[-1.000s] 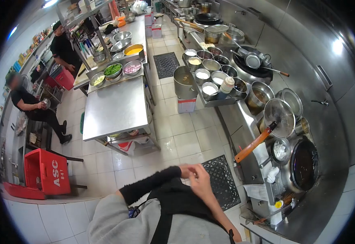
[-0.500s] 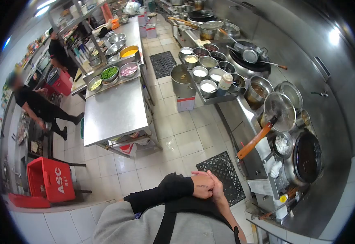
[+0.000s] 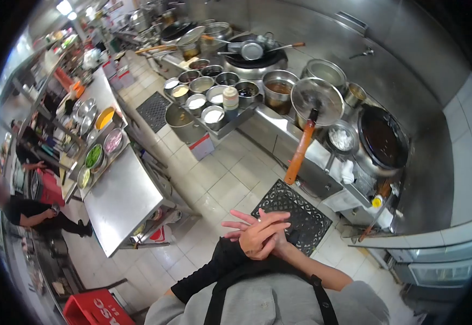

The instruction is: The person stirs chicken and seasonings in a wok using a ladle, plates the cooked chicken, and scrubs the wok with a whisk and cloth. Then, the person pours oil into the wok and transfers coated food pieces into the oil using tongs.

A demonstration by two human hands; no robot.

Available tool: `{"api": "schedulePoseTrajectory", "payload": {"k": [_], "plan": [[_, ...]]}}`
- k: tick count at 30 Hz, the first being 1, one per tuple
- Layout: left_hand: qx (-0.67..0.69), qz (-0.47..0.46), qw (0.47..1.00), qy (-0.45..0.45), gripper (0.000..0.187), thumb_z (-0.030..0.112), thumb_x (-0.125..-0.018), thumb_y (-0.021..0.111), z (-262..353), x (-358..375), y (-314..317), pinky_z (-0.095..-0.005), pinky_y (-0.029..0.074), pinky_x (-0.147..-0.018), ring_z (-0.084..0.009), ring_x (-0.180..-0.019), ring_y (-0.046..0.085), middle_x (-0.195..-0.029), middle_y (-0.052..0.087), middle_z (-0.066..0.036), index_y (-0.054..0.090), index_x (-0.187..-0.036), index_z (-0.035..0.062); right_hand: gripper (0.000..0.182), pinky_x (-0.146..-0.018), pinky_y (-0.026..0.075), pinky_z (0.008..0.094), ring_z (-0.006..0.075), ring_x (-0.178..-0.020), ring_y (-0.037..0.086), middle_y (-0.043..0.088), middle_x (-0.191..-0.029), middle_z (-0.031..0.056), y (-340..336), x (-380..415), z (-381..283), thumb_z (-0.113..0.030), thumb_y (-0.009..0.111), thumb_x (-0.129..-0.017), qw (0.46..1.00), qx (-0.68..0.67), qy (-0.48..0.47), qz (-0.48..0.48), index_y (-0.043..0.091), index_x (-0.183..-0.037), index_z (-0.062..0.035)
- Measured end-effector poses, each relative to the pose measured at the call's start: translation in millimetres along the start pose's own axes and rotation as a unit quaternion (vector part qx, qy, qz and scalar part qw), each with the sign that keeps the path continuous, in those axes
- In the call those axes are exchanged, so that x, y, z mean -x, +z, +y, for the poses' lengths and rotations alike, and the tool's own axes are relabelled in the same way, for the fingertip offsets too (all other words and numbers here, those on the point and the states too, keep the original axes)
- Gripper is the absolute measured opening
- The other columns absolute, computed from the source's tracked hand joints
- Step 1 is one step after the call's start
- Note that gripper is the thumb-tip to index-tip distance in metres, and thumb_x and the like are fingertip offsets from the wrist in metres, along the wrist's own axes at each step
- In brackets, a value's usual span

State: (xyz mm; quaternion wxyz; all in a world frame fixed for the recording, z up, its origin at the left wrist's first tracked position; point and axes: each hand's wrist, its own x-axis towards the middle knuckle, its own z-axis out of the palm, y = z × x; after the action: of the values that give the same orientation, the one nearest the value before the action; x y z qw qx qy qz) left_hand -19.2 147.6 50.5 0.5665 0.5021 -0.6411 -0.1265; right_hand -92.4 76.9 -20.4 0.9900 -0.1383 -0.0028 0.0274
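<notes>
My left hand, below a black sleeve, lies across my right hand in front of my apron. Its fingers stretch to the right, and a ring-like glint shows near them. Underneath, my right hand crosses the other way, its fingers spread out to the left. The palms touch or nearly touch; neither hand holds anything that I can see. Below them on the floor is a black rubber mat. Nearest on the counter is a mesh strainer with a wooden handle pointing toward me.
To the right, a wok and a small pan of white stuff sit on the range. Pots of seasonings and a squeeze bottle stand beyond. A steel table bears bowls on the left. Two people and a red bin are farther left.
My view has turned to the right. My hands have gone from clasped together to crossed, with the fingers stretched out. The person at the left has a hand drawn in nearer the body.
</notes>
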Motion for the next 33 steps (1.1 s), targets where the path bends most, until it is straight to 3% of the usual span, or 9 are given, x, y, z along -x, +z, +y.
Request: {"api": "schedulePoseTrajectory", "payload": {"k": [4, 9, 12, 15, 23, 25, 27, 29, 33], "plan": [[-0.068, -0.044, 0.997, 0.019, 0.039, 0.006, -0.075, 0.056, -20.2, 9.5, 6.6, -0.0516, 0.038, -0.104, -0.034, -0.125, 0.051, -0.118, 0.063, -0.019, 0.065, -0.113, 0.0006, 0.082, -0.108, 0.035, 0.0499, 0.0414, -0.13, 0.044, 0.035, -0.148, 0.0286, -14.3, -0.4, 3.3, -0.064, 0.021, -0.097, 0.999, -0.013, -0.036, -0.026, 0.023, -0.152, -0.0035], [-0.15, -0.027, 0.987, 0.045, 0.022, 0.02, -0.075, 0.053, -41.9, 6.9, 12.9, -0.0459, 0.044, -0.087, -0.033, -0.085, 0.064, -0.086, 0.065, -0.019, 0.063, -0.081, 0.0009, 0.083, -0.11, 0.034, 0.0487, 0.0411, -0.132, 0.043, 0.038, -0.147, 0.0294, -31.2, -0.5, 13.3, -0.062, 0.023, -0.096, 0.995, 0.0, -0.073, -0.074, 0.025, -0.149, 0.0008], [-0.152, -0.147, 0.97, -0.122, 0.016, 0.016, -0.076, 0.056, -52.5, 21.4, 15.1, -0.0467, 0.041, -0.094, -0.0332, -0.095, 0.062, -0.088, 0.065, -0.014, 0.062, -0.085, 0.0042, 0.083, -0.111, 0.033, 0.048, 0.0409, -0.132, 0.043, 0.039, -0.146, 0.03, -40.6, 0.0, 18.1, -0.061, 0.024, -0.095, 0.991, 0.009, -0.089, -0.098, 0.027, -0.148, 0.0034], [-0.138, -0.083, 0.981, -0.113, 0.021, 0.021, -0.079, 0.052, -65.9, 26.6, 27.8, -0.0469, 0.044, -0.081, -0.0373, -0.08, 0.061, -0.08, 0.063, -0.019, 0.06, -0.079, 0.0015, 0.084, -0.112, 0.033, 0.0474, 0.0408, -0.133, 0.043, 0.041, -0.145, 0.0305, -54.9, 1.8, 22.0, -0.06, 0.026, -0.094, 0.988, 0.033, -0.101, -0.111, 0.028, -0.146, 0.006], [-0.096, -0.122, 0.952, -0.262, 0.021, 0.019, -0.085, 0.052, -110.7, 48.8, 41.4, -0.0487, 0.046, -0.074, -0.0402, -0.077, 0.061, -0.079, 0.063, -0.021, 0.06, -0.079, 0.0008, 0.069, -0.107, 0.04, 0.0474, 0.0366, -0.126, 0.051, 0.044, -0.143, 0.0275, -137.6, 9.1, 30.7, -0.05, 0.047, -0.092, 0.976, 0.041, 0.067, 0.203, 0.044, -0.135, 0.0043], [-0.076, -0.138, 0.941, -0.299, 0.019, 0.018, -0.081, 0.054, -129.1, 62.2, 47.5, -0.0491, 0.049, -0.077, -0.0385, -0.083, 0.064, -0.086, 0.067, -0.018, 0.064, -0.081, 0.0021, 0.063, -0.105, 0.042, 0.0459, 0.0349, -0.122, 0.054, 0.05, -0.137, 0.0254, -181.1, 22.1, 39.0, -0.046, 0.049, -0.091, 0.925, 0.338, 0.062, 0.162, 0.049, -0.133, 0.0021], [-0.153, -0.236, 0.912, -0.298, 0.021, 0.017, -0.08, 0.054, -133.8, 78.6, 52.3, -0.0481, 0.051, -0.079, -0.0375, -0.086, 0.066, -0.091, 0.069, -0.017, 0.067, -0.088, 0.004, 0.057, -0.103, 0.044, 0.0445, 0.0332, -0.118, 0.058, 0.055, -0.132, 0.0233, -232.3, 42.4, 56.2, -0.042, 0.051, -0.09, 0.792, 0.601, 0.051, 0.098, 0.054, -0.13, -0.0002], [-0.163, -0.278, 0.895, -0.309, 0.025, 0.017, -0.079, 0.055, -137.3, 94.4, 59.1, -0.0468, 0.052, -0.082, -0.0365, -0.09, 0.067, -0.095, 0.07, -0.017, 0.07, -0.096, 0.0054, 0.057, -0.103, 0.043, 0.0457, 0.0333, -0.119, 0.057, 0.055, -0.133, 0.0224, -245.9, 52.9, 63.5, -0.042, 0.051, -0.091, 0.739, 0.662, 0.074, 0.094, 0.054, -0.13, -0.0012], [-0.118, -0.295, 0.878, -0.359, 0.032, 0.017, -0.081, 0.054, -136.7, 100.0, 67.1, -0.0442, 0.053, -0.087, -0.0356, -0.096, 0.067, -0.102, 0.07, -0.018, 0.07, -0.107, 0.0071, 0.055, -0.104, 0.04, 0.0481, 0.0336, -0.121, 0.055, 0.054, -0.134, 0.0208, -243.3, 54.9, 55.3, -0.042, 0.051, -0.091, 0.752, 0.624, 0.155, 0.144, 0.055, -0.13, -0.0031]]}}
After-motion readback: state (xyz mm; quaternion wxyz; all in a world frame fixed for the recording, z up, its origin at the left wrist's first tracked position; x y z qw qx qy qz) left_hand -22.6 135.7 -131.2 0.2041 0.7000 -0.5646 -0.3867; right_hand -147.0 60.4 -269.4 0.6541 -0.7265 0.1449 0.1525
